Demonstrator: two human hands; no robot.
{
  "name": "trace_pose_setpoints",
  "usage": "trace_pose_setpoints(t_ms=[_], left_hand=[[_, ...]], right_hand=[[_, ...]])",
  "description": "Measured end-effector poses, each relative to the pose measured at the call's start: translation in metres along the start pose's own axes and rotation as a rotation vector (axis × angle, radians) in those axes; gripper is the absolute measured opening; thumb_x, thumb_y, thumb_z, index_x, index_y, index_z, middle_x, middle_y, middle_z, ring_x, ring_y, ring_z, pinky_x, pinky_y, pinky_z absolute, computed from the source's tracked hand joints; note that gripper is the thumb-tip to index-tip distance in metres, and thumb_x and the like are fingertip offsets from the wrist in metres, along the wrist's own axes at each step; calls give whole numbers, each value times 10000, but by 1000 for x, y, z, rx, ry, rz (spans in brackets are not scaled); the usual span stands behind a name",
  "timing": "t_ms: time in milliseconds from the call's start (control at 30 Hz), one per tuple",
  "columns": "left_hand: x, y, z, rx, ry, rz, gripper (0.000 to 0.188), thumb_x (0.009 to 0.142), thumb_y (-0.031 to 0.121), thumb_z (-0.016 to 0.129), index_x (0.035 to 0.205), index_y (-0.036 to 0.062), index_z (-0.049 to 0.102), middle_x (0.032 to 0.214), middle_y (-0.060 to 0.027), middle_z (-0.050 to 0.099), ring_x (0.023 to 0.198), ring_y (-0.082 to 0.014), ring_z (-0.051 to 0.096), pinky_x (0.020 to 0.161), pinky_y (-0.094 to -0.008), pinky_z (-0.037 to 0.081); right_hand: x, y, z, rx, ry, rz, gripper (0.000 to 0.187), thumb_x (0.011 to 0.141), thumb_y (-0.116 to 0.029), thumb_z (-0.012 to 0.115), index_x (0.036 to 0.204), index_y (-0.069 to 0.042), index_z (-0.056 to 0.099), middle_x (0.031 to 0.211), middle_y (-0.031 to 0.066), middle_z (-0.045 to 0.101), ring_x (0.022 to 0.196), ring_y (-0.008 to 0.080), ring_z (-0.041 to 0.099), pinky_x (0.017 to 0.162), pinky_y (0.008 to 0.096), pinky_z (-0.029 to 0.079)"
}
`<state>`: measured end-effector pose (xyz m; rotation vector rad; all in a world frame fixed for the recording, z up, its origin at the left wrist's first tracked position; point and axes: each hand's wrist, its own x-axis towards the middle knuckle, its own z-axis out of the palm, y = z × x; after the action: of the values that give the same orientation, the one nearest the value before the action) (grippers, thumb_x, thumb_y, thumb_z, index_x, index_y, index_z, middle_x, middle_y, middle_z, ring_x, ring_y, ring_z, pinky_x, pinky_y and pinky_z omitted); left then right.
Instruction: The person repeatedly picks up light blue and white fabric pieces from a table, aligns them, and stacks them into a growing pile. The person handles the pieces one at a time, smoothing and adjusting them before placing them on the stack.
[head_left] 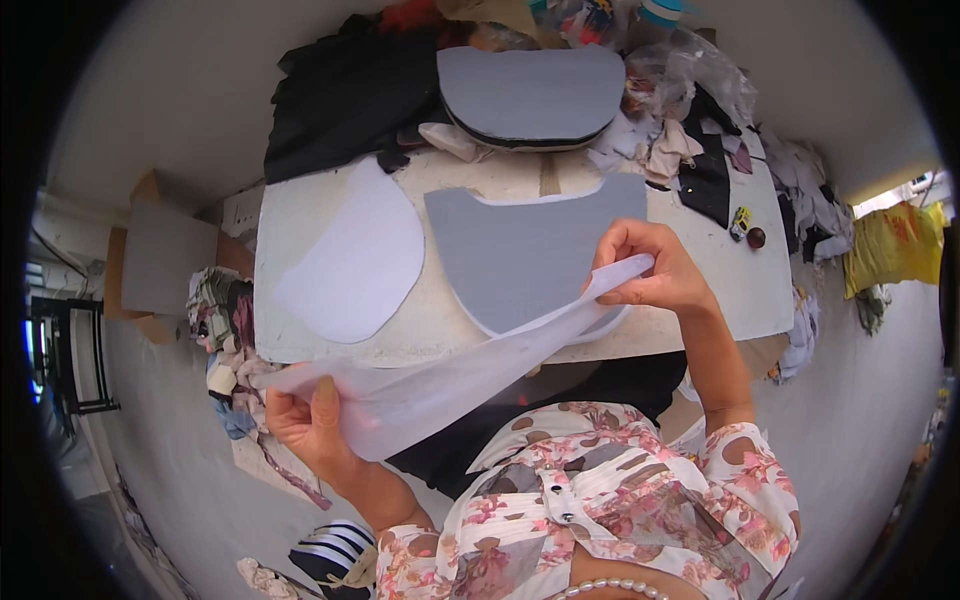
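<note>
A thin, see-through white sheet (450, 380) is stretched slantwise between my hands, over the table's near edge. My left hand (312, 418) pinches its lower left end, thumb on top. Higher up on the right, my right hand (650, 265) grips the other end, which is folded or bunched at the fingers. Just beyond the sheet lies a grey cut panel (530, 250) with a curved lower edge and white showing along its rim; the sheet and my right hand cover part of it. To its left rests a white curved cut piece (365, 265), flat on the table.
A stack of grey-topped panels (530, 95) stands at the table's back. Black fabric (350, 100) lies back left; scraps and clear plastic (700, 80) pile up back right. A toy car (740, 223) sits near the right edge. Cloth heaps (230, 340) flank the white table (720, 300).
</note>
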<state>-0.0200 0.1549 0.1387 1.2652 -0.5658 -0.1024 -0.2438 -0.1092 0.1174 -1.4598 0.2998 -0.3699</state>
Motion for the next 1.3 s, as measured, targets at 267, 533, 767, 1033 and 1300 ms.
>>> trace_pose_setpoints(t_ms=[267,533,767,1033,1300], left_hand=[[27,-65,57,-27,-260,-299,169,867,41,662,1012,-38,629,760,-63,653,614,-80,591,505,-205,468],[29,-131,69,93,-352,-366,165,889,105,657,989,-26,634,771,-58,664,580,-65,563,488,-184,407],[41,-143,75,131,-328,-476,160,895,141,657,940,-11,632,714,-25,645,509,-42,515,438,-177,348],[55,-176,88,427,-331,-273,186,855,169,699,881,-12,668,676,10,610,558,-38,476,506,-200,382],[57,-181,99,659,-328,-167,209,826,185,721,875,-12,669,646,-7,587,575,-74,494,561,-229,429]], right_hand=[[-26,22,-30,-103,368,0,315,720,-109,789,941,-65,570,842,-13,591,776,63,554,667,198,440],[-24,67,-50,-130,490,64,404,763,-86,743,1120,-46,558,907,-15,595,799,58,557,672,201,460],[-9,56,-54,-59,555,54,406,778,-102,740,1128,-35,546,909,6,617,762,58,578,671,194,467],[12,98,-76,-449,698,7,402,778,-22,716,1141,-11,543,833,-17,597,680,30,522,593,170,421],[16,93,-72,-856,844,-14,478,707,-107,768,1145,-95,577,710,41,583,568,164,557,559,284,452]])
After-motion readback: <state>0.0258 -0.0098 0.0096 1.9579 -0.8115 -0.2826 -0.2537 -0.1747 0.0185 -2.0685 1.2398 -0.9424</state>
